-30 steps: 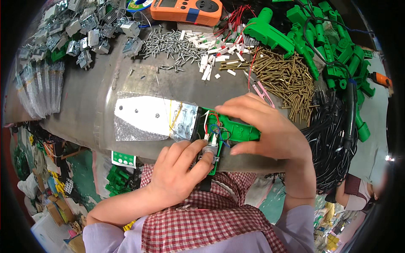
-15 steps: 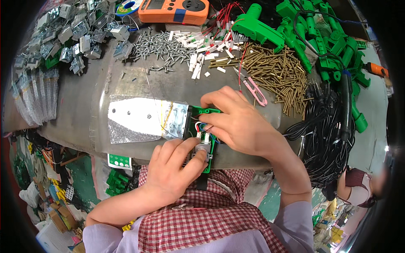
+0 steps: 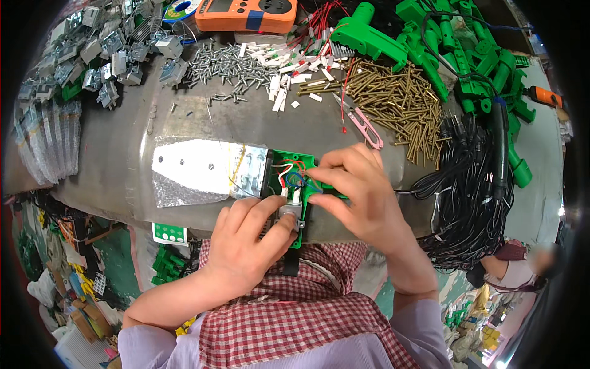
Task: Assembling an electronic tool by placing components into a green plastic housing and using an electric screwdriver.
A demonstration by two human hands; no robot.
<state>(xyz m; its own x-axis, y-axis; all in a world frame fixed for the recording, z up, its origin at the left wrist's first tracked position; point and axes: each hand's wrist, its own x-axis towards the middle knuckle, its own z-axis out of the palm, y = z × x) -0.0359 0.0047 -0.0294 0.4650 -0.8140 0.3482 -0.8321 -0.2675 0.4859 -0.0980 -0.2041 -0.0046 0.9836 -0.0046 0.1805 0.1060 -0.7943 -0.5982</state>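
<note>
A green plastic housing (image 3: pixel 296 158), its inside facing up, lies at the table's near edge. Red, white and blue wires (image 3: pixel 295 179) loop within it, two with white connectors running to a small grey switch-like part (image 3: pixel 291 211). My left hand (image 3: pixel 249 237) grips that grey part between thumb and fingers at the housing's near end. Over the housing's right side is my right hand (image 3: pixel 359 194), thumb and forefinger apart beside the blue wire. To the left, a white plate in bubble wrap (image 3: pixel 200 169) joins the housing at a black collar.
Silver screws (image 3: pixel 230 71), white connectors (image 3: pixel 279 95), brass-coloured screws (image 3: pixel 399 101) and pink-handled snips (image 3: pixel 365 128) lie beyond my hands. Black cables (image 3: pixel 467 190) and green housings (image 3: pixel 424 55) crowd the right. Grey metal-and-plastic parts (image 3: pixel 114 58) fill the far left, near an orange meter (image 3: pixel 246 15).
My right hand has drawn back to the right and its thumb and forefinger have spread, uncovering the wires. The left hand stays on the grey part.
</note>
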